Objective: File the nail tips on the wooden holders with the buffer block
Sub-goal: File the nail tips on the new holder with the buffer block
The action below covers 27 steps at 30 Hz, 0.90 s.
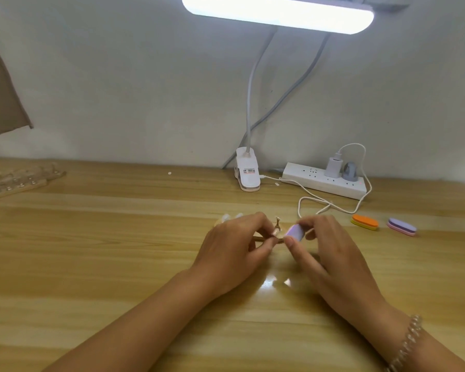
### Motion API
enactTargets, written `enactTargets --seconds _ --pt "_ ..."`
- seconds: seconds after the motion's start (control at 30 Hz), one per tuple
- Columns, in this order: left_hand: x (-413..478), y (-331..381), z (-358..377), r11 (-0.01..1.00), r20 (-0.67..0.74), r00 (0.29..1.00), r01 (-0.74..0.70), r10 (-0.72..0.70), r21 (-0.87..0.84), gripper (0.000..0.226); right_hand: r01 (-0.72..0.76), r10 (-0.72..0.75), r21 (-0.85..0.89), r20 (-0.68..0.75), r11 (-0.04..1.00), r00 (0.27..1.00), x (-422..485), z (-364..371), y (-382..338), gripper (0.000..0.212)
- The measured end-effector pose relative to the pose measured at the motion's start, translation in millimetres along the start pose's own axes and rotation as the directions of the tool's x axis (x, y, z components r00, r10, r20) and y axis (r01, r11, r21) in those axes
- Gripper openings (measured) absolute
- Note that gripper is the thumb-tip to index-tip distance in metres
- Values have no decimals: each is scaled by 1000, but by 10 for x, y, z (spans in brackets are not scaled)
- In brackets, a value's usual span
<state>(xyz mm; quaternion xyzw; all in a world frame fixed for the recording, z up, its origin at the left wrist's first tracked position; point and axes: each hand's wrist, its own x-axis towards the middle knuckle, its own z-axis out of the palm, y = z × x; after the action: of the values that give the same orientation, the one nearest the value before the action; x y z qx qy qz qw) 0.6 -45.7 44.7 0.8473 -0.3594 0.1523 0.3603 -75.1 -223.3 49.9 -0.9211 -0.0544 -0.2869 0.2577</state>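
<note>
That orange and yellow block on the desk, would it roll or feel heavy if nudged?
The orange block probably slides rather than rolls: it lies flat on a broad face. It looks like layered foam, so likely light and slightly squashy. Its matte top suggests little slipperiness.

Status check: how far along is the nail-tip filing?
Done: nothing visibly finished; filed tips can't be told apart from unfiled.
In hand: the left hand pinches a holder, and the right hand holds the buffer at its tip.
Left: a couple of tips lie behind the left hand, and a blurry row of holders sits far left.
</note>
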Motion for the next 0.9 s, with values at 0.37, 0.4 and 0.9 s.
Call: enactTargets --seconds 0.37,0.4,0.9 --pt "0 -55 -8 959 254 966 109 -41 -260 17 44 -45 102 6 994 999 11 13 3 38" --pt "3 -60 -17 957 274 960 126 -52 -262 18 76 -77 76 21 994 997 -2 24 -3 36" --pt "-21 -35 -28 990 333 942 81 -39 -115 13 -8 5 152 16 988 1000 29 24 25 40"
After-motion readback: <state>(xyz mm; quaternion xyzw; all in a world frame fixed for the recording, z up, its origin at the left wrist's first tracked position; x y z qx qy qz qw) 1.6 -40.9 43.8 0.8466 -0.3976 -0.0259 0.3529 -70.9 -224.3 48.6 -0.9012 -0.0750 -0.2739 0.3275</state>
